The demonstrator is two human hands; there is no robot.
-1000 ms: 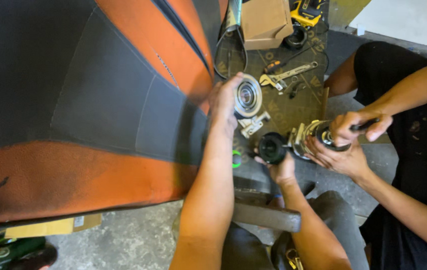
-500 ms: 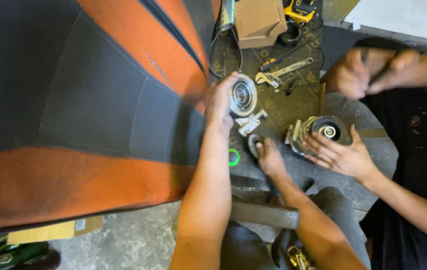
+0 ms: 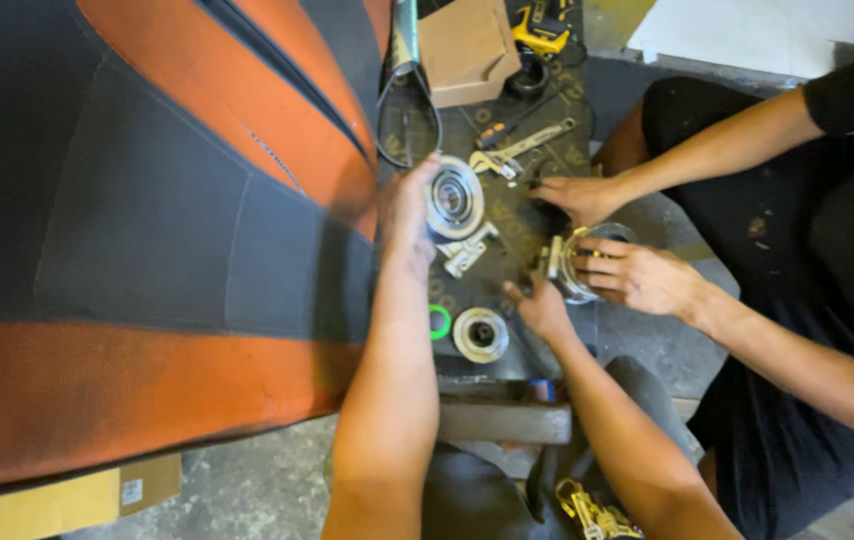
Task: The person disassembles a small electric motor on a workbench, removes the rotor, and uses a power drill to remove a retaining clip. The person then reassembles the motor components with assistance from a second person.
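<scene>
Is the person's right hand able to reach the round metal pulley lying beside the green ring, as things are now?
Probably yes. The right hand is just right of the round metal pulley, which lies uncovered on the dark board beside the green ring. Nothing lies between them; the co-worker's hands are farther up.

You had a dark work mat (image 3: 507, 235) spread out; on it, near the round metal pulley (image 3: 480, 334), lay a green ring (image 3: 439, 322), with an adjustable wrench (image 3: 519, 150) farther off.
</scene>
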